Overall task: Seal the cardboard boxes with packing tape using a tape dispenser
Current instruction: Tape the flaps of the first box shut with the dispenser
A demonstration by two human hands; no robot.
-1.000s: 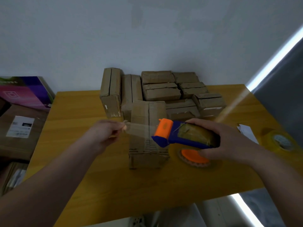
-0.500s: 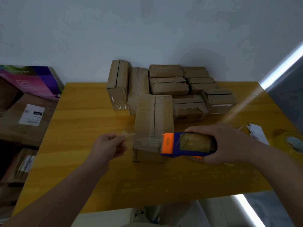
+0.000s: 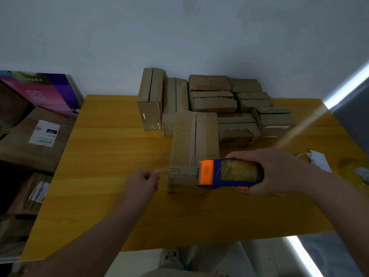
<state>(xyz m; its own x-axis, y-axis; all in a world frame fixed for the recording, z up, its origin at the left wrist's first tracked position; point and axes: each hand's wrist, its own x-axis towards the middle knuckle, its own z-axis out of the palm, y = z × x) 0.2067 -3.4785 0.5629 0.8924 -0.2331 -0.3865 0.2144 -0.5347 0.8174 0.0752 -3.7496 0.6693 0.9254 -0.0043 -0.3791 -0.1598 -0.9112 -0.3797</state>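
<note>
A long cardboard box [image 3: 185, 142] lies in the middle of the wooden table [image 3: 111, 156], its top seam running away from me. My right hand [image 3: 279, 172] grips a blue and orange tape dispenser [image 3: 225, 172] at the box's near right corner. A strip of clear tape [image 3: 179, 169] stretches from the dispenser leftward across the near end of the box. My left hand [image 3: 142, 183] pinches the free end of that tape just left of the box.
Several more cardboard boxes [image 3: 211, 100] are stacked against the wall behind. A roll of tape [image 3: 359, 172] and a white paper [image 3: 319, 161] lie at the table's right edge. Larger cartons [image 3: 36, 134] stand on the left beside the table.
Both hands have come down and toward me, lowering the stretched tape from above the box onto its near end. The dispenser now sits level at the box's near right corner.
</note>
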